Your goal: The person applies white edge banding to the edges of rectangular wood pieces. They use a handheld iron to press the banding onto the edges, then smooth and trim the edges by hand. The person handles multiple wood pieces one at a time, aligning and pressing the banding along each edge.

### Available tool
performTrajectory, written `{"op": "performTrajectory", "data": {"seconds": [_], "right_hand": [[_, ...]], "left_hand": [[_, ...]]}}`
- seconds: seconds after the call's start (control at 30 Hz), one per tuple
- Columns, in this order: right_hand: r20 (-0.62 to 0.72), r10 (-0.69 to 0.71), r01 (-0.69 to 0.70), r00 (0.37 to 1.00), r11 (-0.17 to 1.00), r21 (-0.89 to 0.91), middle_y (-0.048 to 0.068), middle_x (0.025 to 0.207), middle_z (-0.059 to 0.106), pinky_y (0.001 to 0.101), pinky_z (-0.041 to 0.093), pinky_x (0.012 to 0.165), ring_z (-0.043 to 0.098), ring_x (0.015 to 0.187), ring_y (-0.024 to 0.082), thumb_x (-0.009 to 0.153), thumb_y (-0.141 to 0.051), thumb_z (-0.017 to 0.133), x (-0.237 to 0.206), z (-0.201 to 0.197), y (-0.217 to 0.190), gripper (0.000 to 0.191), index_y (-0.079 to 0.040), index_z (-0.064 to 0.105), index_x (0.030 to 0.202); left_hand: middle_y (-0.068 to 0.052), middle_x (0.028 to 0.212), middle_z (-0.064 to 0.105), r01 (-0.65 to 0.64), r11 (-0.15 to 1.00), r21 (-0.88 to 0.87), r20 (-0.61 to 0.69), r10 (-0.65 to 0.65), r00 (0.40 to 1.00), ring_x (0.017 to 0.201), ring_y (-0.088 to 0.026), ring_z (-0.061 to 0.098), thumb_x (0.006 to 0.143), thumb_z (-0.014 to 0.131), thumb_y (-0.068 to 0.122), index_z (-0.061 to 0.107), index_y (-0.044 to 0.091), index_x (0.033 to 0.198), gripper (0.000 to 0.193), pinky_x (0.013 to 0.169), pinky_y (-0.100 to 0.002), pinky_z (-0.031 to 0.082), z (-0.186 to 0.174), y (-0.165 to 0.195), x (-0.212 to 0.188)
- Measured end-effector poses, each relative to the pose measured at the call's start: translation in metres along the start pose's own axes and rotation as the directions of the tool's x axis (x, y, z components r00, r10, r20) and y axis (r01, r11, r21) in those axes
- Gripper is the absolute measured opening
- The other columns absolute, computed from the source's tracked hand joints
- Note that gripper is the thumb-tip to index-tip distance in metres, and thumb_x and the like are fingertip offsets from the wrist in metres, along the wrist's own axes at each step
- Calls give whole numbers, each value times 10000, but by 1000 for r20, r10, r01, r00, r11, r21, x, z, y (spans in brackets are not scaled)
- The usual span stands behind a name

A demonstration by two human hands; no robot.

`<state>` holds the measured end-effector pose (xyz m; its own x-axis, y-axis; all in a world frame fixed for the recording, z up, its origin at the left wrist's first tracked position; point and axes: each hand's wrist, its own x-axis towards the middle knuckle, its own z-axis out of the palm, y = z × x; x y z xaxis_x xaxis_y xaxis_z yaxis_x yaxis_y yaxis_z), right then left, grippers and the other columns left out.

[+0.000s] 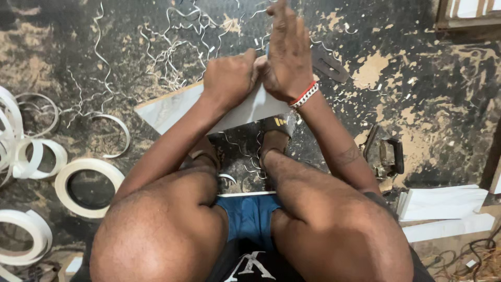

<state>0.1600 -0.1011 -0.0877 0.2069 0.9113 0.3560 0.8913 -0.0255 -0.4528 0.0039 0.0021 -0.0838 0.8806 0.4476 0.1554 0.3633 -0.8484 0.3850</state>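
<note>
I sit with my knees bent over a pale grey-white laminated board [172, 109] that lies on the dark floor, its far edge raised under my hands. My left hand [229, 78] is closed into a fist on the board's upper edge. My right hand [287, 52], with a red and white bracelet at the wrist, presses flat next to it, fingers stretched forward; whatever sits under its palm is hidden. My sandalled feet [274, 130] rest just below the board. Thin white curled trimmings [172, 47] lie scattered beyond my hands.
Coils of white edge-banding tape [86, 188] lie at the left. A dark metal hand tool [389, 156] sits at the right, a flat dark blade-like piece [329, 65] near my right wrist. White boards [443, 203] are stacked at lower right, with cables beside them.
</note>
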Motion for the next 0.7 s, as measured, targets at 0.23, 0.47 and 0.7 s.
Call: {"op": "performTrajectory", "data": {"seconds": [0.23, 0.47, 0.7], "right_hand": [[128, 229, -228, 965, 973, -24, 130, 1575, 425, 397, 378, 1060, 511, 1186, 290, 891, -805, -29, -40, -5, -15, 1107, 2, 59, 1644], [-5, 93, -89, 996, 945, -315, 181, 1698, 267, 504, 339, 1231, 489, 1468, 332, 1039, -669, 1, -24, -1, 3, 908, -23, -50, 1675], [-57, 132, -128, 990, 990, 55, 146, 1656, 311, 466, 393, 1145, 605, 1327, 281, 1114, -700, 67, -33, -18, -17, 864, -53, -56, 1671]], "left_hand": [[-100, 627, 673, 98, 993, 65, 162, -108, 981, 483, -273, 663, 1108, 503, 447, 595, 93, 923, 410, 411, -441, 485, -18, -7, 6], [-87, 689, 688, -16, 1000, -11, -31, 15, 999, 545, -297, 670, 1074, 501, 440, 587, 101, 913, 385, 430, -447, 481, -11, 12, 0], [-82, 651, 679, -31, 997, 68, -35, 34, 999, 506, -282, 660, 1049, 540, 446, 594, 108, 912, 369, 418, -447, 478, -9, 8, 5]]}}
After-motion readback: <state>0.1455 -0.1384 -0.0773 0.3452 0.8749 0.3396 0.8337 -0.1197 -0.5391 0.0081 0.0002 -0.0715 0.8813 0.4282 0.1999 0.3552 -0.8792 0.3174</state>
